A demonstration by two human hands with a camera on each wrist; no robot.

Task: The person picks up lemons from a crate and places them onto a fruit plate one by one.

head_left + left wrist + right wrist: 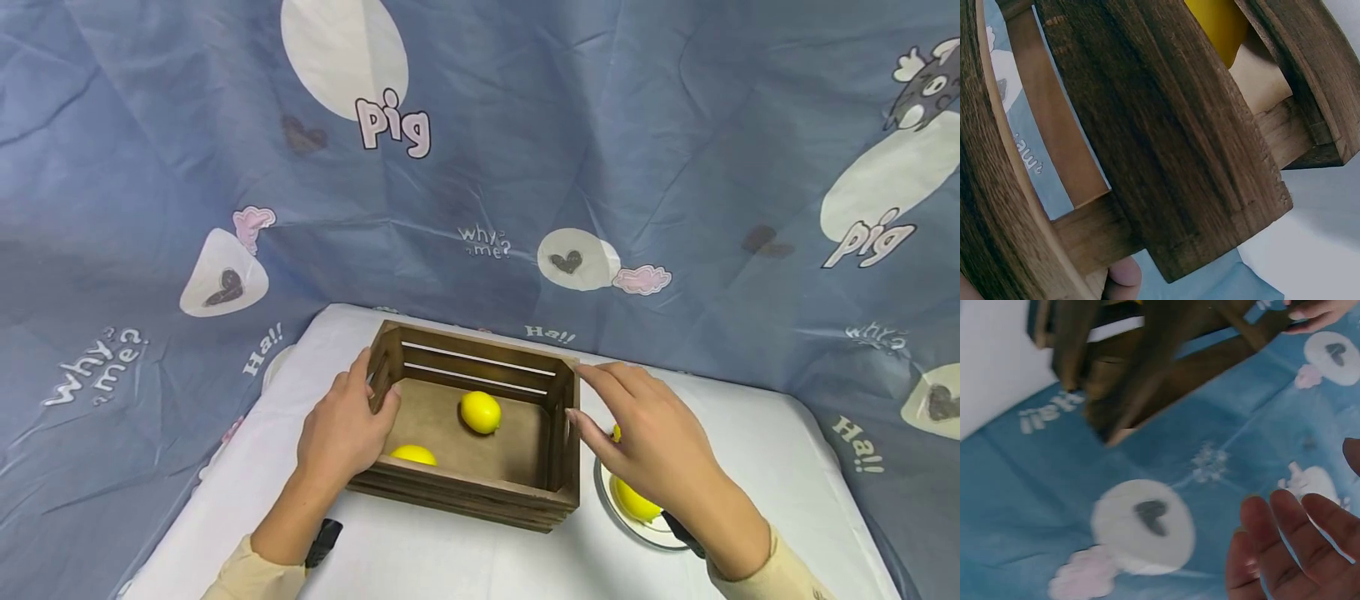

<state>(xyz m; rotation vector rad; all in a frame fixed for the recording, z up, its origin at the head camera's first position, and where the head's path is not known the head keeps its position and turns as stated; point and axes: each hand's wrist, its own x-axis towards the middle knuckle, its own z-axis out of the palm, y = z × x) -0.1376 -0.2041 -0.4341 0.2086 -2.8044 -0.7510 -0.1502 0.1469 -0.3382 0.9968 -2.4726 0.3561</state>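
Observation:
A dark slatted wooden crate stands before me, with one lemon near the middle of its floor and another lemon partly hidden behind the near wall. My left hand grips the crate's left end, thumb over the rim on the inside. In the left wrist view a fingertip shows by the crate's slats. My right hand is at the right end with thumb and fingers spread. The right wrist view shows its fingers loosely bent, holding nothing, apart from the crate.
To the right, partly under my right hand and wrist, a plate holds a lemon, with more yellow showing behind it. A white cloth covers the table. A blue printed curtain hangs behind and around it.

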